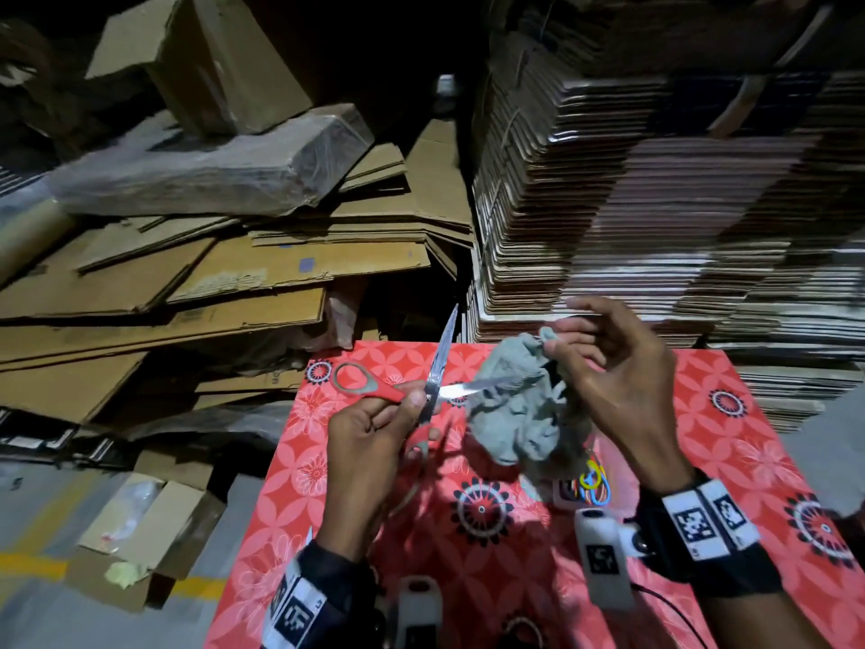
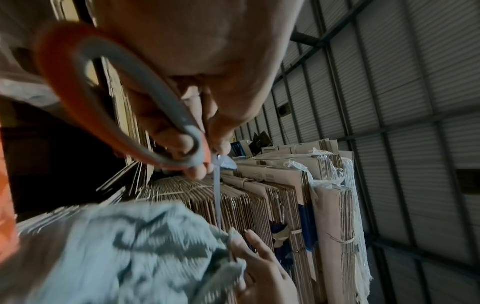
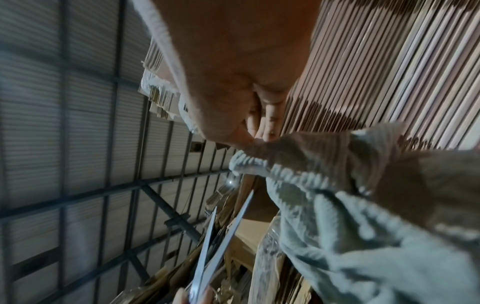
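Warehouse corner, cardboard stacks behind table. Cloth held up above table's middle, grey and bunched. Right hand pinches its top corner thumb-to-forefinger, other fingers loosely spread. Scissors above table's far left edge, blades wide apart, one touching cloth. Left hand curls round lower handle; upper loop free. Step: likely wiping the blade, possibly starting a cut. Next: hold cloth taut, fingers clear of edge.

Head view high, facing down; wrist views close, facing up; share cloth.
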{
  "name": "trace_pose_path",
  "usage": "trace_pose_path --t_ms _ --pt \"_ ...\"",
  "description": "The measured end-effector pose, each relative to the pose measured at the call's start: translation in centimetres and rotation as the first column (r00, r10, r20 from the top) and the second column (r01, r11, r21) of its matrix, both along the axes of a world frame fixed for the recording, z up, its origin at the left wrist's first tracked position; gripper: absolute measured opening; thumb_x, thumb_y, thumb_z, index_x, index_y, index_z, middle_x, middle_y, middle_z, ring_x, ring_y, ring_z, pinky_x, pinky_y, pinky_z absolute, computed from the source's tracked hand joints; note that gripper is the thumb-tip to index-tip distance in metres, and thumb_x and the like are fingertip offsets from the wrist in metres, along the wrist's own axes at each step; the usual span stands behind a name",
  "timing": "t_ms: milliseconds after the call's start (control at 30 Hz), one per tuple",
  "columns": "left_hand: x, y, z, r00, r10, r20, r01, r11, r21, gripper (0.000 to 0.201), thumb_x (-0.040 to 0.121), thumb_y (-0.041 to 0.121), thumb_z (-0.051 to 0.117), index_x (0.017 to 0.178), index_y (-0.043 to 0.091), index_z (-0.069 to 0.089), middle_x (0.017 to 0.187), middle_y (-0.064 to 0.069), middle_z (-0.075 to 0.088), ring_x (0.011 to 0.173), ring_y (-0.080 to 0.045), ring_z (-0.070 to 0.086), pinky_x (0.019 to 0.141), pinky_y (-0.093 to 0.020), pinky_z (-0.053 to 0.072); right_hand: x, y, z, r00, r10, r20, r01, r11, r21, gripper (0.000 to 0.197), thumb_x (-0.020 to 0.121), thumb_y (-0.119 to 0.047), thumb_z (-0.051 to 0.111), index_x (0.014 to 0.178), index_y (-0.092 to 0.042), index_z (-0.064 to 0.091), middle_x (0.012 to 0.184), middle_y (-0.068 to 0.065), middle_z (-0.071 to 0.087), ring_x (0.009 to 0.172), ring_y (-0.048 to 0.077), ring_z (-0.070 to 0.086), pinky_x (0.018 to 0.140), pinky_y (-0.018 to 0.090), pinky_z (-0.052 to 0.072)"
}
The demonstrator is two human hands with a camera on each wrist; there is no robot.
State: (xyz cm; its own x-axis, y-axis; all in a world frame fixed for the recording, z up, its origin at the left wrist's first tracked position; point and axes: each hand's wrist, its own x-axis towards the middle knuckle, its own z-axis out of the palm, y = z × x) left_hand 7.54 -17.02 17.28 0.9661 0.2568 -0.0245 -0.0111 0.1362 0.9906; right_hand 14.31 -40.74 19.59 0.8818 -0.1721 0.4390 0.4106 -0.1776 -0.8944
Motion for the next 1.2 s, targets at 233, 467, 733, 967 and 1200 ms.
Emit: trace_pose_path --t_ms 233,467,733,967,1200 --pt "0.2 1.2 1.4 1.0 -0.001 0.007 0.0 0.973 0.231 0.03 0.103 0.022 0.063 0.077 0.012 0.075 0.06 -0.004 0.068 0.048 -0.009 0.062 0.05 -0.02 0.043 -0.1 -0.8 2.0 0.998 0.013 0.063 -0.009 0.998 -0.061 0.036 0.082 0.005 0.083 0.106 -0.019 0.073 0.096 0.004 0.077 0.09 0.019 0.076 0.081 0.021 0.058" --pt "0.2 0.8 1.9 0.997 0.022 0.075 -0.05 0.916 0.399 0.032 0.104 0.03 0.063 0.074 0.021 0.069 0.059 -0.007 0.064 0.05 -0.026 0.067 0.055 -0.038 0.051 -3.4 2.6 3.5 0.968 0.216 0.131 -0.173 0.945 -0.279 0.034 0.078 0.004 0.087 0.105 -0.014 0.078 0.094 -0.006 0.079 0.088 0.005 0.077 0.084 0.02 0.059" --pt "-0.4 -0.2 3.4 0.986 -0.052 0.157 -0.03 0.876 0.481 0.029 0.102 0.025 0.058 0.075 0.019 0.065 0.056 -0.004 0.061 0.05 -0.032 0.065 0.047 -0.05 0.054 -5.2 6.4 2.0 0.933 0.243 0.266 -0.124 0.91 -0.395 0.029 0.08 -0.001 0.088 0.105 -0.01 0.079 0.096 -0.008 0.079 0.09 0.001 0.075 0.079 0.025 0.06" --pt "-0.9 -0.3 3.5 0.971 -0.053 0.233 -0.096 0.804 0.587 0.027 0.095 0.022 0.058 0.069 0.016 0.066 0.062 -0.001 0.062 0.057 -0.019 0.058 0.053 -0.042 0.046 -5.4 7.4 1.4 0.955 0.149 0.257 -0.04 0.921 -0.386 0.03 0.082 0.001 0.084 0.109 -0.01 0.077 0.094 -0.008 0.077 0.091 0.0 0.073 0.083 0.019 0.057" --pt "-0.6 -0.5 2.6 0.968 -0.083 0.238 -0.078 0.8 0.595 0.032 0.096 0.021 0.06 0.068 0.006 0.064 0.062 -0.01 0.062 0.058 -0.029 0.056 0.053 -0.046 0.042 -4.4 7.2 1.0 0.98 0.025 0.195 0.036 0.952 -0.304 0.028 0.085 0.0 0.082 0.109 -0.012 0.073 0.094 -0.009 0.076 0.092 0.0 0.073 0.082 0.023 0.059"
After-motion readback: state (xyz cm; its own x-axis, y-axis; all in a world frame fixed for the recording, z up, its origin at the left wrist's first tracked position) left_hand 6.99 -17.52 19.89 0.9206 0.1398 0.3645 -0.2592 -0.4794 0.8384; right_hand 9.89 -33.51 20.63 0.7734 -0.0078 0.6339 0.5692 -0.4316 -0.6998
